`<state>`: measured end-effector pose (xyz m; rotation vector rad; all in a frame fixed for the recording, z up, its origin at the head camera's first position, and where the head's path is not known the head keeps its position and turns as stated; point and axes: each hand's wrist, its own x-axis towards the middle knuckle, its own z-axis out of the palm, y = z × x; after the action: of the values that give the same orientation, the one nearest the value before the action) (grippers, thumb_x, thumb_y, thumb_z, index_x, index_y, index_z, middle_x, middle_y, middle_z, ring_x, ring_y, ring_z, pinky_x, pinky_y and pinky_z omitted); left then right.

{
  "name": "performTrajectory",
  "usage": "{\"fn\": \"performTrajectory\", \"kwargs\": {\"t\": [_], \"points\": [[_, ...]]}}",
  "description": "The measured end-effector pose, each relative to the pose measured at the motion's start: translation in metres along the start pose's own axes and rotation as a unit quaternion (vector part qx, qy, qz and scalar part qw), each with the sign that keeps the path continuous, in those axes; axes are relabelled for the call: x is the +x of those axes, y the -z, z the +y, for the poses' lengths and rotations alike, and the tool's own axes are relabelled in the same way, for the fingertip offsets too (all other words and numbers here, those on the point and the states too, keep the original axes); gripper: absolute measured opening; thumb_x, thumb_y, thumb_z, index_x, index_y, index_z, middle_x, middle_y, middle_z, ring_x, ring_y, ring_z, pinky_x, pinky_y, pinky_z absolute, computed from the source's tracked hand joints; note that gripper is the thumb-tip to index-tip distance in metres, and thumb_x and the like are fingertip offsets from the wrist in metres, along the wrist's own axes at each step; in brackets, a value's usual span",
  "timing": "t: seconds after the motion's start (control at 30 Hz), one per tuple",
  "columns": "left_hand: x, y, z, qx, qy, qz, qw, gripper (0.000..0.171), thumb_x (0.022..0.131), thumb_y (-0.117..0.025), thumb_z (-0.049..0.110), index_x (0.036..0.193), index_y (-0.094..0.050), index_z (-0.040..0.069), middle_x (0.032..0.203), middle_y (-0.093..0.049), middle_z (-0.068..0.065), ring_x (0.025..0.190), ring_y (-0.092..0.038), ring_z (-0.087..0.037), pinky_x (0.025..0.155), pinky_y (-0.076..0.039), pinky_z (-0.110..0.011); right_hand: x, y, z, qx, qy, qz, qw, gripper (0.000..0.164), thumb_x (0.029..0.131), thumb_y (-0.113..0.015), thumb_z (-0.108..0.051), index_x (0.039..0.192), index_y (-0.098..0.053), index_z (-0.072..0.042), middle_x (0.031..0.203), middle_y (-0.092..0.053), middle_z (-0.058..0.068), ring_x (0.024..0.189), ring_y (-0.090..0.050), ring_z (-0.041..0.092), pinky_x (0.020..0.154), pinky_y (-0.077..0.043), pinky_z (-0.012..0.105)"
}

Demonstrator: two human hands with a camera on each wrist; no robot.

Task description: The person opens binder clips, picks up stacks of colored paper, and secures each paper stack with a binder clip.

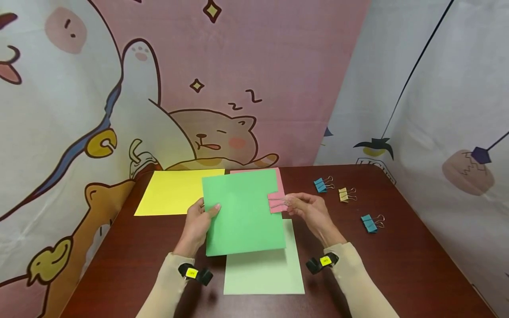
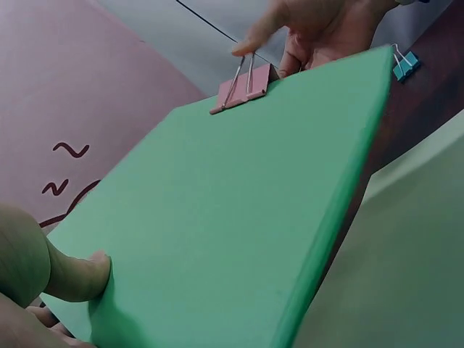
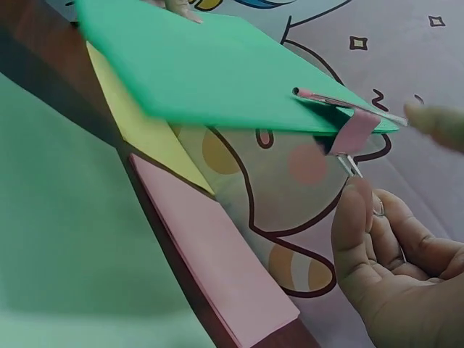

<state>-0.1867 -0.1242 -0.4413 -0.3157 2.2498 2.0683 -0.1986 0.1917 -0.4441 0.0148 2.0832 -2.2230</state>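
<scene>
1. Green paper (image 1: 244,221) is up in front of you, held above the table (image 1: 397,274), between your two hands.
2. Your left hand (image 1: 196,223) grips the left edge of the green paper. The thumb lies flat on top and the other fingers go behind, so most of the sheet sticks out to the right of that grip.
3. Your right hand (image 1: 312,214) is just past the right edge. It pinches the wire handles of the pink clip (image 1: 277,203), thumb on one handle and a finger on the other.
4. That pink clip sits around the right edge of the green paper, so the paper is just left of your right fingers.
5. Pale green paper (image 1: 262,274) lies on the table, partly under the held sheet.
6. Yellow paper (image 1: 171,192) is near the back left corner, and pink paper (image 1: 281,181) is by the back edge, mostly hidden in the head view.
7. Two blue clips (image 1: 370,224) and a yellow clip (image 1: 343,195) lie toward the right edge.
</scene>
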Motion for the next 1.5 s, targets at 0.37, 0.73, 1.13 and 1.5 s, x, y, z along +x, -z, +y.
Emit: {"fn": "performTrajectory", "kwargs": {"t": [0.37,0.73,1.13,1.5], "points": [[0.003,0.005,-0.003,0.015,0.017,-0.001,0.9998,0.048,0.104,-0.060,0.020,0.148,-0.048,0.007,0.128,-0.066,-0.024,0.106,-0.070,-0.029,0.086,-0.055,-0.042,0.000,0.003,0.002,-0.012,-0.029,-0.036,0.999,0.045,0.099,-0.070,-0.030,0.125,-0.065,0.006,0.094,-0.074,0.000,0.083,-0.070,0.014,0.081,-0.059,0.026],[0.003,0.010,-0.002,0.025,0.017,0.008,0.9995,0.048,0.104,-0.061,0.020,0.148,-0.048,0.006,0.124,-0.067,-0.023,0.101,-0.070,-0.026,0.082,-0.055,-0.038,0.000,-0.001,0.004,-0.051,-0.046,-0.049,0.996,0.051,0.096,-0.073,-0.036,0.127,-0.065,0.002,0.102,-0.075,0.008,0.089,-0.071,0.018,0.085,-0.060,0.030],[0.002,0.019,-0.002,0.030,0.021,0.019,0.9991,0.047,0.105,-0.060,0.020,0.148,-0.047,0.006,0.127,-0.065,-0.024,0.101,-0.070,-0.026,0.081,-0.055,-0.039,0.000,-0.002,0.001,-0.087,-0.025,-0.081,0.993,0.055,0.094,-0.074,-0.042,0.132,-0.064,-0.003,0.117,-0.072,0.017,0.094,-0.073,0.021,0.091,-0.058,0.041],[0.002,0.032,-0.003,0.026,0.019,0.023,0.9992,0.047,0.104,-0.060,0.020,0.147,-0.048,0.004,0.123,-0.067,-0.023,0.092,-0.070,-0.019,0.079,-0.056,-0.036,-0.003,-0.004,0.001,-0.099,-0.012,-0.120,0.988,0.054,0.095,-0.073,-0.037,0.137,-0.059,-0.005,0.126,-0.072,0.016,0.106,-0.074,0.025,0.090,-0.059,0.034]]}}
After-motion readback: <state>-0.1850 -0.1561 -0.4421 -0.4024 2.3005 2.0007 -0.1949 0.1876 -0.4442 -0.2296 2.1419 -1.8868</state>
